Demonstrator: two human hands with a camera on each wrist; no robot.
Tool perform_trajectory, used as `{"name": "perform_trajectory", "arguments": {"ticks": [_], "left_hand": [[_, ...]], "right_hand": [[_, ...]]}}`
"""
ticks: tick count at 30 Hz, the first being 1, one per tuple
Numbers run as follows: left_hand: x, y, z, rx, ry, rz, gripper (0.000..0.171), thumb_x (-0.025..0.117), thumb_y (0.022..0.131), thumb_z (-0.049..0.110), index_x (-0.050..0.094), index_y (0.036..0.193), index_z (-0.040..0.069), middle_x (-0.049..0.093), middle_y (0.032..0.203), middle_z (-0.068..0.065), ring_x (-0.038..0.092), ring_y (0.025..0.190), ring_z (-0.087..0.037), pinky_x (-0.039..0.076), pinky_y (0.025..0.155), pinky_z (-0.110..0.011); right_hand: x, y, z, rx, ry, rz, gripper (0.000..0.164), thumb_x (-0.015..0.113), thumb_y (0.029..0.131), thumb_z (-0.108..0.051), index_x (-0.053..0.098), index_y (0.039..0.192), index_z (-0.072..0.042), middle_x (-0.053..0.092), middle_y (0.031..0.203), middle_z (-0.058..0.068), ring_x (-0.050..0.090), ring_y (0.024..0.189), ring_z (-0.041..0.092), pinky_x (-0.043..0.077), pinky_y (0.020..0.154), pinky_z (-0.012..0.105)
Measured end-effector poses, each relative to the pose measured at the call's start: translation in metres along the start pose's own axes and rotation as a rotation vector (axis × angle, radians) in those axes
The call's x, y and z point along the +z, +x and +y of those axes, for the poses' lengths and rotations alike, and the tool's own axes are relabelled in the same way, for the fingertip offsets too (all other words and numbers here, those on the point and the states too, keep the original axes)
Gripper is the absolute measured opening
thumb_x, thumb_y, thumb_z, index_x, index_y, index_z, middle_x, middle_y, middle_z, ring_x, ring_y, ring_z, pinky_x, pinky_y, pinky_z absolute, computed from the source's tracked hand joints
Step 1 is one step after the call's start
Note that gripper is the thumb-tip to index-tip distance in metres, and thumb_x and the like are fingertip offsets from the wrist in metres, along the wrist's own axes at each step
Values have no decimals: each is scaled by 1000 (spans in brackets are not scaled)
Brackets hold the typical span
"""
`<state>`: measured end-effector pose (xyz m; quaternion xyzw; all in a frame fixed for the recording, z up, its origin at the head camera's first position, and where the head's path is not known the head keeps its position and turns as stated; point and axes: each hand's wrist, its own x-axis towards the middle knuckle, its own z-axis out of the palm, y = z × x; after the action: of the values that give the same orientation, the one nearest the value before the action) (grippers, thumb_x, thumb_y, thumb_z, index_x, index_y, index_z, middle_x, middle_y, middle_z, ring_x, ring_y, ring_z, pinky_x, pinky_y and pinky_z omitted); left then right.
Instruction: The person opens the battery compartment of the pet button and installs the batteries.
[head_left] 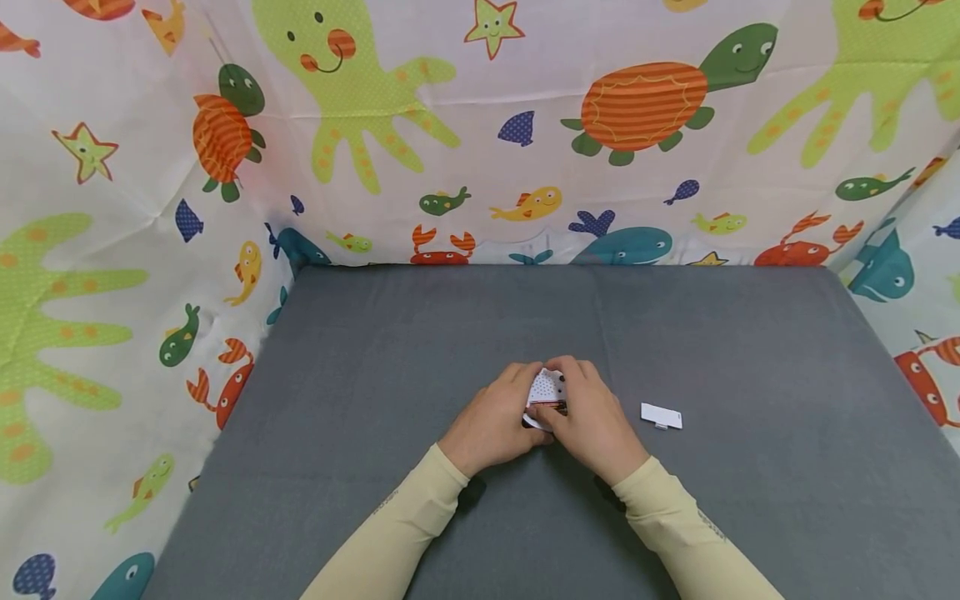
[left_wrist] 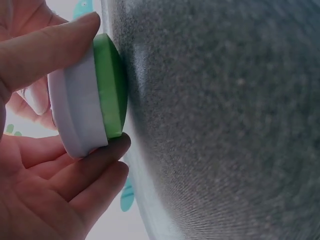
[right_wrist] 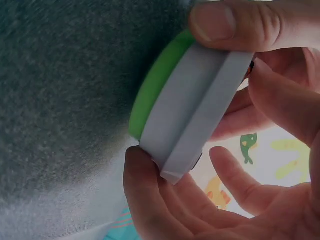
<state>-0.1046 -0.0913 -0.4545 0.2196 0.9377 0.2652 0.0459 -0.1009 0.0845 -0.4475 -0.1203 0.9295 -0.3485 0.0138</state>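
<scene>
- Device [head_left: 547, 385], white body, green base [left_wrist: 111, 85]: between your two hands, over the grey table [head_left: 420, 333]; whether it touches the cloth, you cannot tell.
- Left hand [head_left: 492, 421]: yours, clamped on the device's edge.
- Right hand [head_left: 597, 422]: yours, clamped opposite, thumb at an orange-and-black part [head_left: 557, 406].
- White piece [head_left: 662, 416], tabbed: lies near your right hand.
- Handling, as judged: brace the body left-handed; press your right thumb evenly, avoiding tilt.
</scene>
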Motion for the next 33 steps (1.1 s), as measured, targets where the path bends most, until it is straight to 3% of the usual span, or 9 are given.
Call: {"name": "perform_trajectory", "arguments": {"ticks": [8,12,15,18,21,26,33], "left_hand": [[1,0,1,35,22,30,92,94,85,30,46,161,7,60,150,-10,69,118,-22,60,99,-39],[1,1,1,17,-7,19,94,94,86,31,44,162,5,58,153,-11,67,122,-22,59,103,-40],[0,3,-1,3,-36,8,95,94,86,31,44,162,4,58,154,-11,65,124,-22,57,106,-39],[0,6,-2,-2,-48,-3,97,96,84,30,44,162,5,57,154,-10,63,128,-21,55,110,-39],[1,10,-2,-11,-54,-19,99,96,84,31,43,163,7,55,157,-9,62,133,-22,54,113,-41],[3,13,-4,-22,-61,-30,100,96,84,32,41,165,8,53,159,-7,60,136,-21,53,114,-40],[6,13,-3,-30,-76,-39,100,96,85,31,40,165,9,52,160,-7,59,136,-22,53,114,-41]], "right_hand": [[-1,2,2,15,-5,21,66,91,90,-22,57,143,-5,60,132,22,64,100,33,56,86,51],[-3,2,6,8,-19,29,69,91,90,-27,57,145,-4,60,134,22,65,102,33,56,88,52],[-13,0,11,-33,-34,41,61,87,94,-29,60,143,-4,62,137,21,67,109,35,57,92,54],[-31,-6,24,-108,-93,88,41,79,99,-20,66,136,-6,66,135,17,69,115,35,58,95,56],[-51,-17,45,-161,-200,147,28,75,96,-8,72,124,-7,72,125,14,71,111,35,58,90,57],[-69,-41,81,-149,-339,147,22,85,86,-5,74,104,-11,75,110,10,70,98,31,58,80,54],[-70,-51,104,-184,-386,184,24,88,80,1,72,90,-13,76,103,6,68,86,30,57,70,50]]}}
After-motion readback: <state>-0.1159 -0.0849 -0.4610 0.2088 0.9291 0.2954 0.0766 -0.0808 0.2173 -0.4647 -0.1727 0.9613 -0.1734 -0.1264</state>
